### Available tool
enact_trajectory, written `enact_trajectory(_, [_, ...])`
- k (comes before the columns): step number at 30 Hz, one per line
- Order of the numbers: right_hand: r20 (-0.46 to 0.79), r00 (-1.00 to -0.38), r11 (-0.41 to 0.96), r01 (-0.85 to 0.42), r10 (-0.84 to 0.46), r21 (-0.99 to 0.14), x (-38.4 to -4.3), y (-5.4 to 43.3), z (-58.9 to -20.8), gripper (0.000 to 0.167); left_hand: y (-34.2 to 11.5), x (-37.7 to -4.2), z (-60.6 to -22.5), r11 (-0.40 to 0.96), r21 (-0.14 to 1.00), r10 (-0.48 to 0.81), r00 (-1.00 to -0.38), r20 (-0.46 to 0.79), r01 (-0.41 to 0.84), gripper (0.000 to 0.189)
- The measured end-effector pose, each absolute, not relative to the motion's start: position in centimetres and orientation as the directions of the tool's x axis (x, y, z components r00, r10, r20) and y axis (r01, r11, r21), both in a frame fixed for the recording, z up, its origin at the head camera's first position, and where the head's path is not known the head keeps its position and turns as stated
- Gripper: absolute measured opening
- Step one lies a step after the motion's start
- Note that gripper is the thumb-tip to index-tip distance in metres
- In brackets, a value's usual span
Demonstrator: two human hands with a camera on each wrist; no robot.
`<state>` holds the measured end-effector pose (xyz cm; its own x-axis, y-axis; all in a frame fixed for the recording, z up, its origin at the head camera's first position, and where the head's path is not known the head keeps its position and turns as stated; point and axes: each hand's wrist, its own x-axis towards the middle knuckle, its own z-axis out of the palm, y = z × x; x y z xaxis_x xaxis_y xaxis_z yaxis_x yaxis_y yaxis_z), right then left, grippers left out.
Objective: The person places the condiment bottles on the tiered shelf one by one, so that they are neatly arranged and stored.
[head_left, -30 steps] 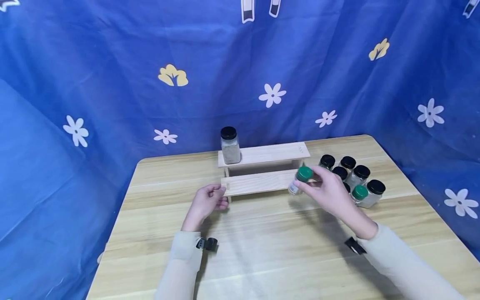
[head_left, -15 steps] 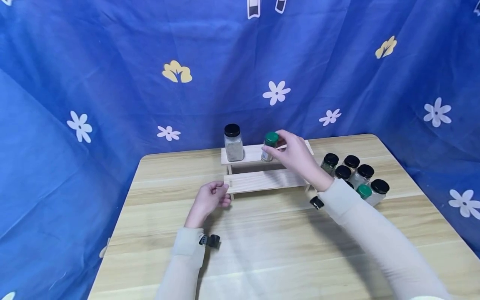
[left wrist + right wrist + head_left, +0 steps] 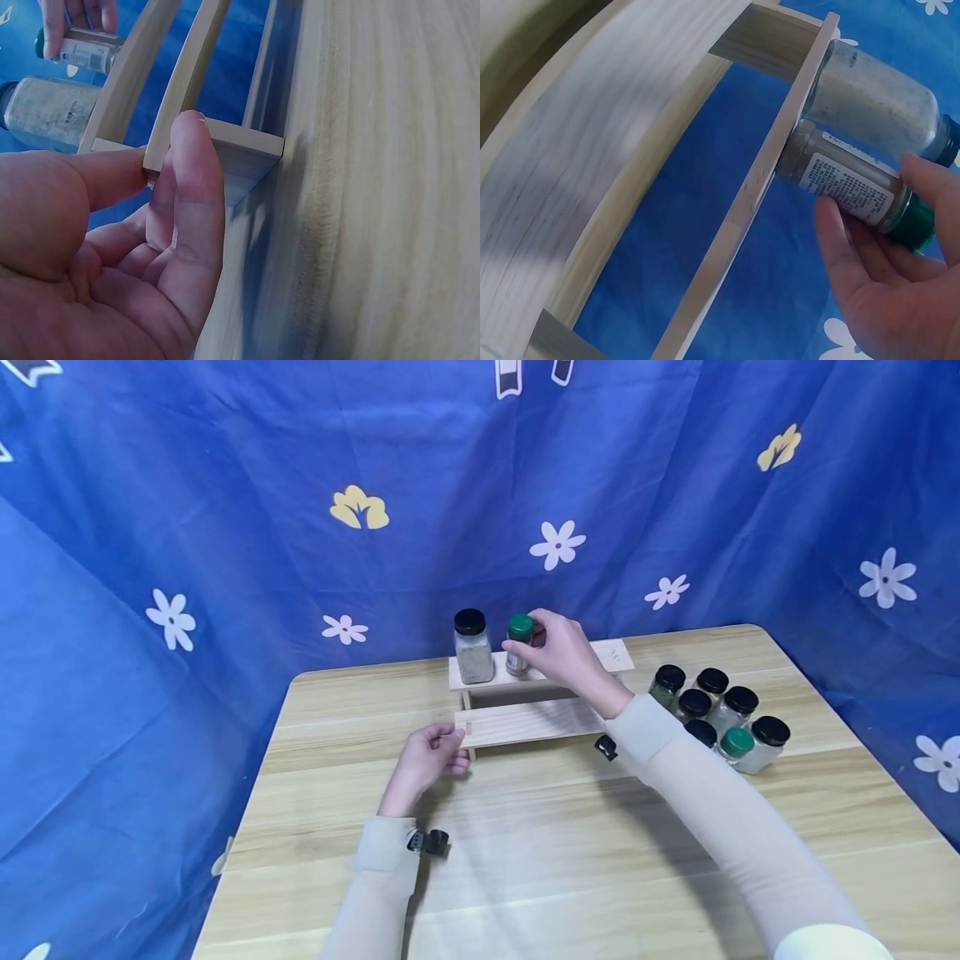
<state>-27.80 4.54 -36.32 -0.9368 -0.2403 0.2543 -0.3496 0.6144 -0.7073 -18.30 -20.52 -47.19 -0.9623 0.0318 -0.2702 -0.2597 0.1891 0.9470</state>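
A two-tier wooden rack (image 3: 532, 723) stands toward the back of the table. My left hand (image 3: 427, 760) pinches the left end of its lower shelf between thumb and fingers, as the left wrist view confirms. On the upper shelf, my right hand (image 3: 566, 653) grips a small spice jar with a green lid (image 3: 847, 186), thumb on one side and fingers on the other. The base of that jar meets the shelf in the right wrist view. Just left of it, a larger square jar with a black lid (image 3: 473, 658) stands upright on the same shelf.
Several black-lidded jars (image 3: 741, 702) and one more green-lidded jar (image 3: 737, 744) stand grouped on the wooden table (image 3: 525, 860), right of the rack. A blue flowered cloth (image 3: 450, 485) hangs close behind the table and along its sides.
My right hand has carried the green-lidded jar from in front of the lower shelf up and left to the upper shelf, beside the black-lidded jar. My left hand keeps its hold on the rack.
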Motion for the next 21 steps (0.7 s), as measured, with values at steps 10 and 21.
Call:
enact_trajectory(10, [0.262, -0.935, 0.598, -0.353, -0.238, -0.719, -27.7, 4.2, -36.7, 0.036, -20.2, -18.4, -47.2, 0.205, 0.944, 0.025, -0.963, -0.270, -0.259, 0.050])
enact_trajectory(21, [0.257, -0.944, 0.568, -0.330, -0.207, -0.754, -26.6, 7.4, -36.7, 0.050, -20.3, -18.3, -47.7, 0.169, 0.954, 0.037, -0.965, -0.259, -0.249, 0.055])
